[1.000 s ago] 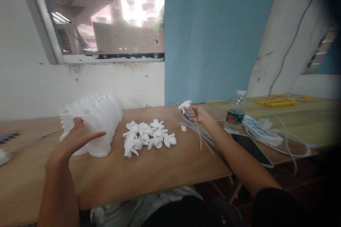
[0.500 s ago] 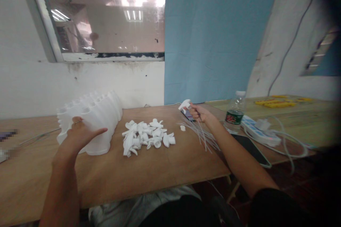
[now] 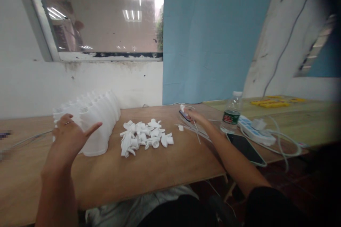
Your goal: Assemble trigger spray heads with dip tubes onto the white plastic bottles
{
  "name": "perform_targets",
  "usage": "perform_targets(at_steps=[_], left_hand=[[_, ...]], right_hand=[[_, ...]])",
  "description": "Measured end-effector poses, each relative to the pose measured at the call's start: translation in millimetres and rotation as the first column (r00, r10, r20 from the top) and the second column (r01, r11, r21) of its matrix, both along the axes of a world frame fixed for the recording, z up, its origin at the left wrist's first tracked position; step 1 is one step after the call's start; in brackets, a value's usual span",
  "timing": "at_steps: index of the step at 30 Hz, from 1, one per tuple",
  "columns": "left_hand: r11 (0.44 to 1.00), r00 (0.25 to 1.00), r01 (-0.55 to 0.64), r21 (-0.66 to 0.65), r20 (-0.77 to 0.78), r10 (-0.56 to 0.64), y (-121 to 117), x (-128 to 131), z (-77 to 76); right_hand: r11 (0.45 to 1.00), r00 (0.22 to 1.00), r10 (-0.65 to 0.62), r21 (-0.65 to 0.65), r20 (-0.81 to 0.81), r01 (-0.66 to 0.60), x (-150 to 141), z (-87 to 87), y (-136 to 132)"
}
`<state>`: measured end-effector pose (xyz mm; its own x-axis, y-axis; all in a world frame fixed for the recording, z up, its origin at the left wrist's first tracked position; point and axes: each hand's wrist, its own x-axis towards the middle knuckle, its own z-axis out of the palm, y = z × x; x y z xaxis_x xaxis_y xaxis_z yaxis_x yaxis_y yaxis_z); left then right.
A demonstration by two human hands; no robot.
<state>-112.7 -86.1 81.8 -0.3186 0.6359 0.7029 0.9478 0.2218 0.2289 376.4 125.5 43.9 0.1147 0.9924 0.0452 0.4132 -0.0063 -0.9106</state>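
Observation:
My left hand (image 3: 69, 130) is at the near side of a cluster of white translucent plastic bottles (image 3: 96, 133), thumb stretched out to the right and fingers apart. It hides part of the nearest bottles; whether it touches them I cannot tell. Further right, my right hand (image 3: 194, 115) is closed on a white trigger spray head (image 3: 182, 108), mostly covered by the fingers. Beneath that hand lie thin clear tubes (image 3: 204, 134) and a phone (image 3: 183, 115). A loose heap of white spray heads (image 3: 145, 135) lies between my hands.
Beside the tubes rests a small white piece (image 3: 180, 127). To the right stand a water bottle (image 3: 230, 117), a power strip (image 3: 254, 131) with white cables, and a dark-screened tablet (image 3: 246, 149) at the table edge. Yellow objects (image 3: 271, 104) lie at the back right.
My right hand has lowered slightly, and the spray head has turned from sideways to more upright. My left hand has shifted a little to the left.

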Motion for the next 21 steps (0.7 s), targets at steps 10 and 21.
perform_targets(at_steps=[10, 21], left_hand=[[0.831, 0.803, 0.557, -0.013, 0.266, -0.534, -21.9, 79.6, 9.6], [0.291, 0.213, 0.957, -0.013, 0.713, -0.668, -36.9, 148.7, -28.8]], right_hand=[[0.961, 0.987, -0.129, 0.257, 0.098, 0.100, -2.9, 2.7, 3.9], [0.851, 0.999, -0.012, 0.524, -0.043, 0.033, -21.0, 51.3, -51.0]])
